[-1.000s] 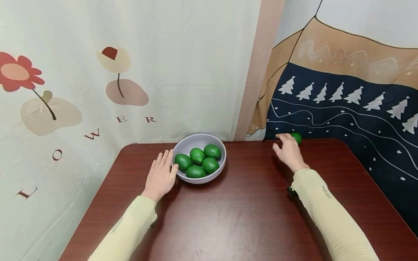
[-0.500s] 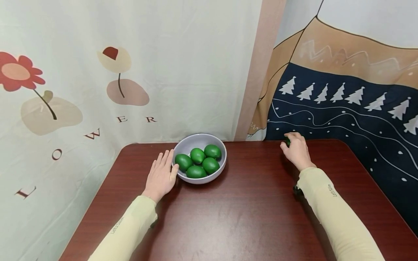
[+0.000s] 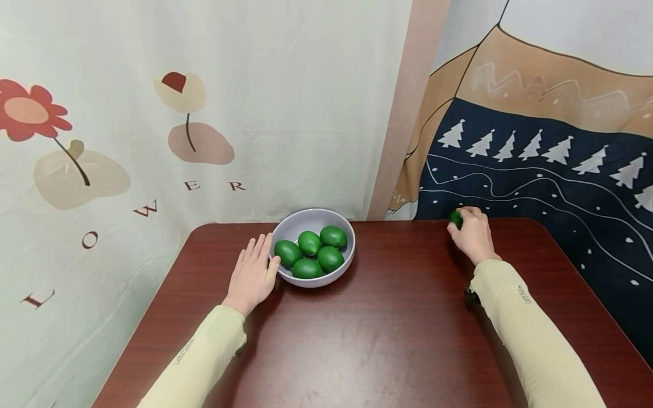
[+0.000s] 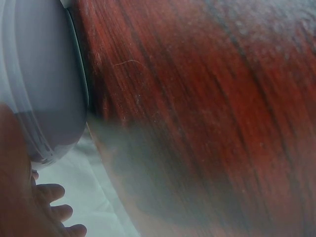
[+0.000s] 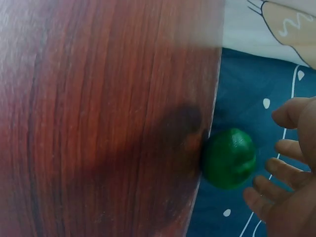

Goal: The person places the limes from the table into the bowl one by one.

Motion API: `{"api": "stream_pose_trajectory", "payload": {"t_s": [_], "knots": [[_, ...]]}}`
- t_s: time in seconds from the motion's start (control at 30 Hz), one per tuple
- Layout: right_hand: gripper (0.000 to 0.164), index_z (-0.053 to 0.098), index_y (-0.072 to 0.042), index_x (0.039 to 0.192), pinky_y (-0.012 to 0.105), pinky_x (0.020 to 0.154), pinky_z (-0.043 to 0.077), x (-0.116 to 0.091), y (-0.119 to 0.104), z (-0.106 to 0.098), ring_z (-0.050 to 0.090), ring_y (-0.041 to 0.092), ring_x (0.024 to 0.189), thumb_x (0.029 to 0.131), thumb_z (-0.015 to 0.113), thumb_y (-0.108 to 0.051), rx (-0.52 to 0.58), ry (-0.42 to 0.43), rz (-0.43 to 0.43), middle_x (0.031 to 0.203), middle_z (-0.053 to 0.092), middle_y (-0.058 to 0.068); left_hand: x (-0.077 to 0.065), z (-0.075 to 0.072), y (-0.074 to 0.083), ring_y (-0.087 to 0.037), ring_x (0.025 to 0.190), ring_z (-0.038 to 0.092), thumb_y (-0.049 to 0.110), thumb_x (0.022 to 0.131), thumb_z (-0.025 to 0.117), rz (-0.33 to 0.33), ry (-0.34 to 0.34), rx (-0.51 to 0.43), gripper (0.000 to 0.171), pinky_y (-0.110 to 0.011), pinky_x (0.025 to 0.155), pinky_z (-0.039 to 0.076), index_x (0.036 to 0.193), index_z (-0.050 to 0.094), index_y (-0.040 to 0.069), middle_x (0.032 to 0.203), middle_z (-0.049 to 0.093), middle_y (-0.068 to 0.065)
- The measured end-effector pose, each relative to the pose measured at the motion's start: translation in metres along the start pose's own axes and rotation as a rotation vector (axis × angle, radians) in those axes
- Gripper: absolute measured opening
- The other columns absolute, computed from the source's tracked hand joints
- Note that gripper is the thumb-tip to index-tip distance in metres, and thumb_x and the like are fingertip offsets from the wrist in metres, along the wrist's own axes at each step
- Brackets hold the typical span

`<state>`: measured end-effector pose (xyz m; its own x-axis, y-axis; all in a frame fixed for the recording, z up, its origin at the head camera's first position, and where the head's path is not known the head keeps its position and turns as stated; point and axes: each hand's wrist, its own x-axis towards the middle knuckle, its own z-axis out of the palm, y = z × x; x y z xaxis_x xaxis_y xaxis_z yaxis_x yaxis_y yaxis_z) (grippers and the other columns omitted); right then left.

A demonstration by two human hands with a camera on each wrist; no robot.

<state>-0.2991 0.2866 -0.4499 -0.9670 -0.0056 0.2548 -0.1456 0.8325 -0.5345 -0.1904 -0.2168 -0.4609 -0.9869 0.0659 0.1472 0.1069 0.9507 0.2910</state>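
A grey bowl [image 3: 343, 272] with several green limes [image 3: 307, 268] in it stands at the back of the table. My left hand [image 3: 251, 277] rests against the bowl's left side with straight fingers. The left wrist view shows the bowl's outer wall [image 4: 47, 74] beside that hand. At the table's back right edge is a single lime [image 5: 228, 158]. My right hand [image 3: 473, 233] reaches over this lime, which shows to the left of its fingers in the head view. In the right wrist view the loosely bent fingers [image 5: 289, 170] are beside the lime, with a gap visible.
The brown wooden table [image 3: 388, 328] ends at the back against a pale curtain [image 3: 306, 113] with flower prints. A dark blue cloth [image 3: 551, 187] with white trees hangs behind the right side, close to the single lime.
My right hand has moved right, over the single lime, which now shows left of the fingers instead of right of them. The left hand and bowl stay in place.
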Motion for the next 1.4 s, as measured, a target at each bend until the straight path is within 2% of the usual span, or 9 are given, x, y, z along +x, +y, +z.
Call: {"api": "stream_pose_trajectory", "payload": {"t_s": [0.3,0.63,0.9,1.1,1.4], "knots": [[0.054,0.047,0.015,0.143,0.067,0.103,0.042,0.004,0.008,0.001,0.038,0.056,0.129,0.098,0.059,-0.011,-0.029,-0.023,0.02,0.149,0.036,0.037,0.0,0.0,0.0,-0.041,0.158,0.013,0.037,0.112,0.035,0.002,0.005,-0.002,0.063,-0.061,0.125,0.016,0.165,0.021,0.007,0.168,0.025,-0.021],[0.06,0.04,0.012,0.15,0.069,0.107,0.039,0.009,0.014,0.003,0.032,0.06,0.135,0.099,0.059,-0.014,-0.036,-0.089,0.064,0.156,0.026,0.038,0.0,0.001,0.0,-0.041,0.158,0.013,0.038,0.112,0.034,0.0,-0.002,-0.002,0.063,-0.06,0.125,0.015,0.166,0.019,0.008,0.169,0.024,-0.021],[0.065,0.035,0.011,0.153,0.071,0.109,0.036,0.009,0.018,0.006,0.03,0.064,0.136,0.099,0.059,-0.015,-0.041,-0.127,0.063,0.16,0.02,0.038,0.0,0.002,-0.001,-0.041,0.158,0.013,0.039,0.112,0.034,0.0,0.005,0.0,0.064,-0.06,0.125,0.016,0.166,0.019,0.008,0.169,0.025,-0.021],[0.062,0.038,0.011,0.15,0.071,0.108,0.038,0.008,0.021,0.007,0.034,0.062,0.133,0.098,0.061,-0.013,-0.041,-0.111,0.067,0.157,0.024,0.038,0.0,0.001,-0.001,-0.041,0.158,0.014,0.039,0.112,0.034,0.0,0.004,0.002,0.064,-0.06,0.125,0.016,0.166,0.019,0.008,0.169,0.024,-0.02],[0.05,0.045,0.007,0.139,0.07,0.098,0.045,0.005,0.021,0.007,0.048,0.056,0.117,0.096,0.066,-0.008,-0.026,-0.074,0.047,0.145,0.037,0.034,0.0,0.001,-0.001,-0.041,0.158,0.015,0.039,0.112,0.034,-0.002,0.002,0.003,0.063,-0.06,0.125,0.017,0.166,0.02,0.008,0.169,0.024,-0.019]]}}
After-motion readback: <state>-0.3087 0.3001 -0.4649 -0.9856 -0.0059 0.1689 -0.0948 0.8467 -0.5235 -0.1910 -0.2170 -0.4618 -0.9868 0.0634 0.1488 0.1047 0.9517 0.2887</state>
